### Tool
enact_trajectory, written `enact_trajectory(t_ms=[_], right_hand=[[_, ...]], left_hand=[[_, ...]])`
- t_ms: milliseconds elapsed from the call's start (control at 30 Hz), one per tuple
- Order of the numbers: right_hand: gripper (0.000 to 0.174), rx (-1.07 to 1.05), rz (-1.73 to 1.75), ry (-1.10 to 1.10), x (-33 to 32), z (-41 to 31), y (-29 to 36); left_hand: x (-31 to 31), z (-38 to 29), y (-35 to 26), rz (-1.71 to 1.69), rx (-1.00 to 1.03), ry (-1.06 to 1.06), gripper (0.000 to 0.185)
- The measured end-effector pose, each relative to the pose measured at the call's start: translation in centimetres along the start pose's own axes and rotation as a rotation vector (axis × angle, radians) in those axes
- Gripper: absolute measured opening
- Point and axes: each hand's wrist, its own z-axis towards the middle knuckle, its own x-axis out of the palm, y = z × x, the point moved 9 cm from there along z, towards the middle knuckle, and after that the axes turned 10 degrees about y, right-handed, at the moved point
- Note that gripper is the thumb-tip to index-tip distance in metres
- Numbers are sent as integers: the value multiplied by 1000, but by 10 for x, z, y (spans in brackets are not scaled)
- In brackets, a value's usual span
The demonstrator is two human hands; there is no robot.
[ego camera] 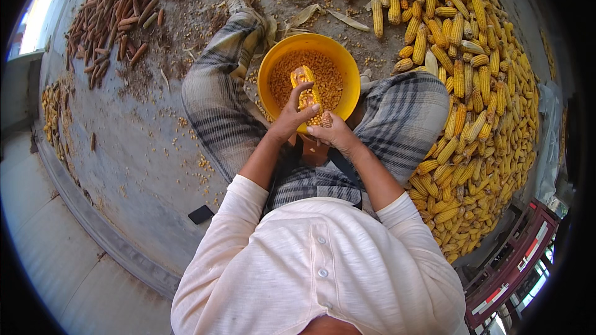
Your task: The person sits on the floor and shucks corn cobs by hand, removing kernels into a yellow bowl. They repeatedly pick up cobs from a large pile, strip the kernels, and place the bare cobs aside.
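A partly shelled ear of yellow corn is held over a yellow bucket, with bare strips showing where kernels are gone. My left hand grips this ear, index finger bent across it and thumb along its side. In my right hand is a short brownish piece of bare cob, pressed close to the ear's lower end. The right fingers are partly hidden underneath. Loose corn kernels cover the inside of the bucket, which stands between my bent legs.
A large heap of unshelled ears lies along my right side and ahead. Bare reddish cobs are piled at the far left. Dry husks and scattered kernels lie on the concrete floor, with a dark phone near my left elbow.
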Motion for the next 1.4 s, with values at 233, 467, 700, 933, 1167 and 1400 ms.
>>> enact_trajectory(t_ms=[233,467,700,933,1167,1400], right_hand=[[43,21,22,-12,0,-3,2],[43,-59,-1,4,4,0,5],[38,-86,-10,-27,2,0,9],[29,-69,144,-48,1,-6,14],[28,-65,47,-55,2,-6,16],[21,-88,179,-118,-7,-6,14]], left_hand=[[0,1,-10,82,89,-44,39],[-3,0,9,-61,-105,-53,62],[4,-2,7,11,-48,36,47],[15,-3,4,-377,-122,129,46],[16,-3,1,-238,-79,147,47],[14,-2,1,-476,-39,141,70]])
